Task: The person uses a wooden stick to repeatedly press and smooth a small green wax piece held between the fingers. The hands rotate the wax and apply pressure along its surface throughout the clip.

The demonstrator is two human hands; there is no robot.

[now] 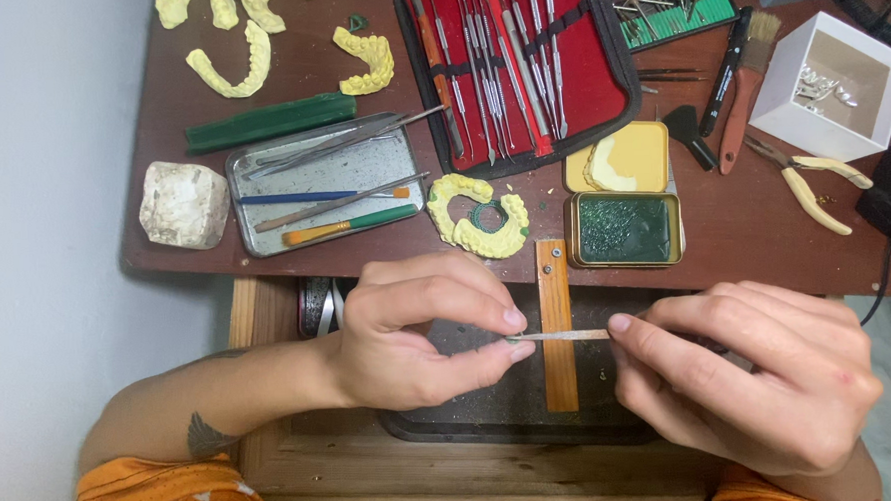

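Both our hands pinch one thin metal tool (567, 335).
Left hand (419, 332) and right hand (761, 372) each close fingertips on it, just below the yellow dental cast (479, 217).

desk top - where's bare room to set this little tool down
Bare wood lies between the white stone block and the yellow casts, and between the green tin and the pliers. The middle, from metal tray to red instrument case, is crowded.

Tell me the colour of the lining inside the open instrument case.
Red, seen in the head view: the instrument case lies open on the table.
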